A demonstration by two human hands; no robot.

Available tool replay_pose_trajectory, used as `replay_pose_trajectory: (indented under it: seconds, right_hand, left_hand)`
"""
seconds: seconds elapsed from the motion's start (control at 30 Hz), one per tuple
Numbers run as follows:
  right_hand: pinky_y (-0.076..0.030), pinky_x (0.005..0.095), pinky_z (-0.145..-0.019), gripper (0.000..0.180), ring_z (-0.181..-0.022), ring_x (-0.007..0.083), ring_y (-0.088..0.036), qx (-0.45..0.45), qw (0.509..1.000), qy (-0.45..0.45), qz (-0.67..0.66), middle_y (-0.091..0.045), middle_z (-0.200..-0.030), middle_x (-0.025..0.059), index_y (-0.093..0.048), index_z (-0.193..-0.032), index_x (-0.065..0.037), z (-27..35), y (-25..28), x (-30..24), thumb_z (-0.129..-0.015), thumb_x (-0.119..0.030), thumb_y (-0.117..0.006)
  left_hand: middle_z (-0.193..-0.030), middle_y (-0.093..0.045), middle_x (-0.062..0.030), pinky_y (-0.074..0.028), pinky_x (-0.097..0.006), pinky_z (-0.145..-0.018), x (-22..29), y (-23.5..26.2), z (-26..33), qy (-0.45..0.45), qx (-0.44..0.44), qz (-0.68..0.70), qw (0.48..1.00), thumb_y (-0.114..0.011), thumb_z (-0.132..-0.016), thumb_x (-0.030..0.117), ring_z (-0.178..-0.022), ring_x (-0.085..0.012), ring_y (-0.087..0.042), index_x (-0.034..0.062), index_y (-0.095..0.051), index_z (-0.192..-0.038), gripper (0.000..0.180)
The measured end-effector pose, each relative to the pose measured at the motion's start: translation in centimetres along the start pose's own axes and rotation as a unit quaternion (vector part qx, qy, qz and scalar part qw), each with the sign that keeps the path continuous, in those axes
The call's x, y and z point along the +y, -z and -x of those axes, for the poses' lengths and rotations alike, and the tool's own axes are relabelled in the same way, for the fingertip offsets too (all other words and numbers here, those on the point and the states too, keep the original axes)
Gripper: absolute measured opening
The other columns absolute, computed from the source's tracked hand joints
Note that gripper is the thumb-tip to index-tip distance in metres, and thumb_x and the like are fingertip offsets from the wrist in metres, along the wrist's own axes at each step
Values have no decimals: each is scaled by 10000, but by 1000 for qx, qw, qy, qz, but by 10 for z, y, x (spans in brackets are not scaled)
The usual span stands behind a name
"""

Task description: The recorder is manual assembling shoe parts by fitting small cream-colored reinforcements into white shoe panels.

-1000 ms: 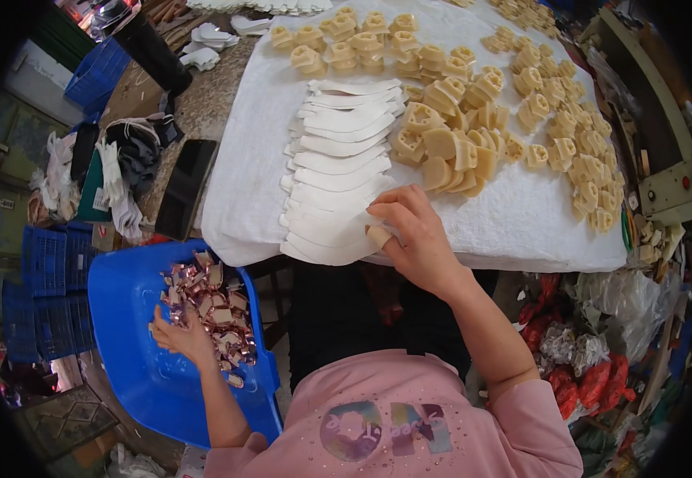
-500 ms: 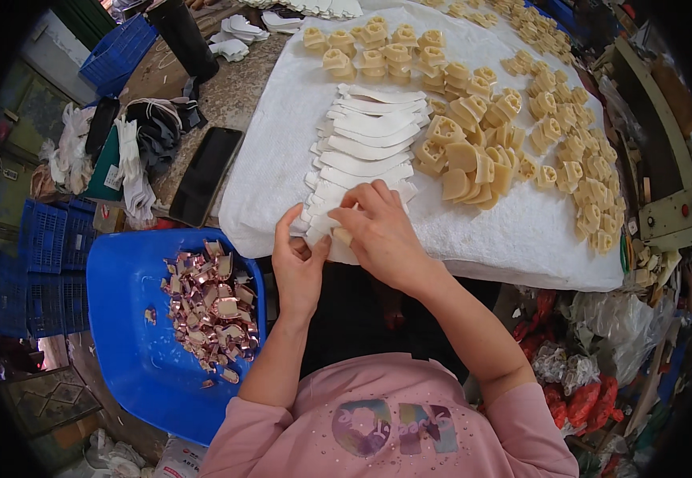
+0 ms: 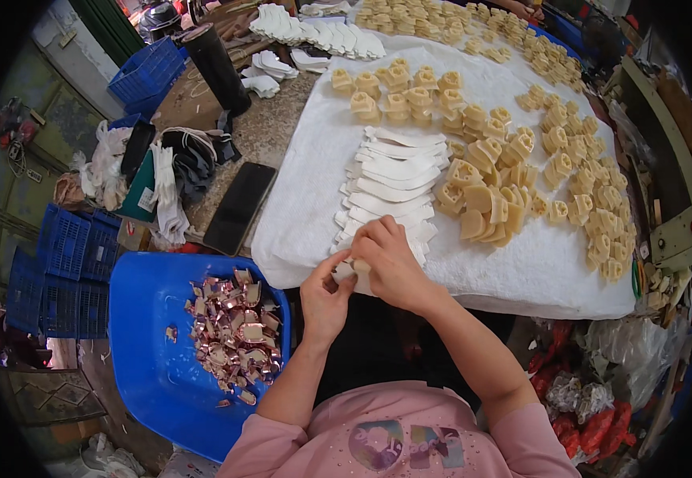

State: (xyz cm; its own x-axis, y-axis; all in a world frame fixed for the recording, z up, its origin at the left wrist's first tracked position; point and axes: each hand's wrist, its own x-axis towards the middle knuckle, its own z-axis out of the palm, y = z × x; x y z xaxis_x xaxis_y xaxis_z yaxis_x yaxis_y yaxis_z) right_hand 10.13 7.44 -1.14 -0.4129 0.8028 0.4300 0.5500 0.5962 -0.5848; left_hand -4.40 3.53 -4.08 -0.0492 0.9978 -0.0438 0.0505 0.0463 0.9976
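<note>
Two hands, the left hand (image 3: 324, 307) and the right hand (image 3: 392, 267), work close together at the near edge of the white cloth (image 3: 473, 291). We see the left thumb and fingertips brought together on a small pale piece (image 3: 343, 272); the right fingers curl down just beside it, and whether they grip or merely press, we cannot tell. For good handling, we would judge, the left pinch wants to stay light and near the rim, leaving the face free, while the right steadies from its side without dragging at the strips. Beyond the fingertips runs the row of white strips (image 3: 397, 179): thin, matte, wavy-edged, overlapping like shingles. To their right we note the beige pieces (image 3: 481, 151), smooth and faintly glossy, chunky, with openings in their tops; against them leans a fan of tan slips (image 3: 485, 219), flat and round-ended. The cloth itself looks soft and nubbly. Left of the left forearm sits the blue tub (image 3: 143, 374), slick plastic, its heap of shiny pieces (image 3: 238, 331) pinkish and mirror-like with pale faces. Farther out, on a worn, mottled tabletop (image 3: 278, 119), we record a dark phone (image 3: 240, 207) and a black cylinder (image 3: 217, 70).
</note>
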Motion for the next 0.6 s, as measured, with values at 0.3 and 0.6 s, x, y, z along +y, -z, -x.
replay_pose_trajectory:
  seconds: [0.3,0.6]
  right_hand:
    - [-425,295,-801,152,-861,177,-534,251,903,-126,-325,-553,-906,90,-496,-915,-46,53,42,18,-815,67,-510]
    - [-443,291,-730,125,-830,187,-527,325,912,-84,-235,-559,-880,112,-508,-909,-30,90,123,-3,-832,35,-583]
  left_hand:
    - [-812,-606,-13,-395,-174,-542,-2,-5,-3,15,5,26,1000,-594,-809,-80,-625,-37,-501,8,-591,-1168,370]
    - [-879,-557,-74,-461,-244,-642,8,4,13,-44,124,-74,989,-615,-822,35,-722,-135,-543,-14,-446,-1257,469]
